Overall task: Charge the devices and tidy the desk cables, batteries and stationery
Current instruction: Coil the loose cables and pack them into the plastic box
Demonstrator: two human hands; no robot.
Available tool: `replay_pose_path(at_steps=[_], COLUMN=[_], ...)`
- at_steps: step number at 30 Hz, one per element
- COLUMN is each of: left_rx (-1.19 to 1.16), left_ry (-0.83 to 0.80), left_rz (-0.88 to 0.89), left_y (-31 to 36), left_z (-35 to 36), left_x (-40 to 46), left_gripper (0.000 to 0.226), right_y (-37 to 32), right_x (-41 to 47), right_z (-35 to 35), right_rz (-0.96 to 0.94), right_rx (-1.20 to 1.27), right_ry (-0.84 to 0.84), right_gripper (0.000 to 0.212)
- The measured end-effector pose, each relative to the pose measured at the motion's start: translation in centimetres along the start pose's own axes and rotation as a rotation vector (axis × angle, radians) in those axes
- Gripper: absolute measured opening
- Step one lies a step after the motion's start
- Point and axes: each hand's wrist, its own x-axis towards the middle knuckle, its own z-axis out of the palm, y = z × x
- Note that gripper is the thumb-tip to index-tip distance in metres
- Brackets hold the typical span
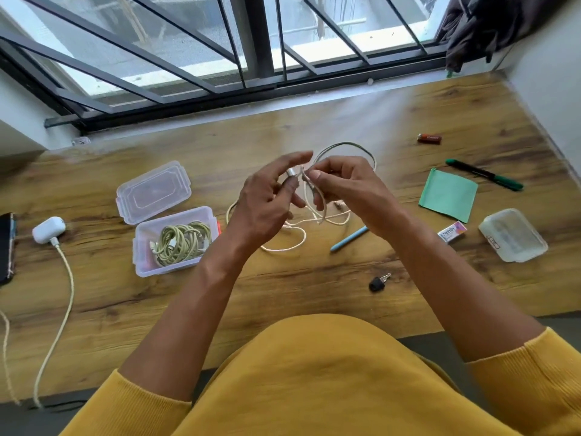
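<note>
Above the middle of the wooden desk (283,297) both hands work on a loose cream cable (347,146). My left hand (267,199) holds the cable's silver plug end between thumb and fingers. My right hand (342,184) pinches a loop of the same cable. The rest of the cable lies in loops on the desk under the hands. A clear plastic box (141,265) at the left holds a coiled greenish cable (182,239); its lid (152,191) lies behind it. A white earbuds case (48,229) at far left has a charging cable (67,278) plugged in.
On the right lie a green sticky-note pad (448,195), a green marker (484,174), a red battery (429,139), a Camlin eraser box (451,231), a closed clear container (512,236), a blue pen (349,239) and a black key (379,282). A dark device (6,247) sits at the left edge.
</note>
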Motion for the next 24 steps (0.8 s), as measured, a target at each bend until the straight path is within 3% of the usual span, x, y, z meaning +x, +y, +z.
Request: replay_pose_path(at_steps=[4, 10, 16, 24], left_rx=[0.021, 0.022, -0.277, -0.518], left_ry=[0.026, 0.223, 0.358, 0.566], left_rz=[0.095, 0.137, 0.065, -0.090], left_y=[0.3, -0.2, 0.3, -0.3], left_z=[-1.2, -3.3, -4.5, -6.0], left_x=[0.6, 0.8, 0.6, 0.7], left_gripper=[0.037, 0.013, 0.014, 0.015], right_y=[-1.1, -1.0, -1.2, -2.4], right_x=[0.6, 0.3, -0.6, -1.4], right_z=[0.2, -0.5, -1.1, -1.5], right_rz=[-0.053, -0.067, -0.052, -0.097], right_rx=[0.076, 0.044, 0.063, 0.087], right_ry=[-0.116, -0.133, -0.133, -0.313], right_gripper=[0.026, 0.022, 0.021, 0.023])
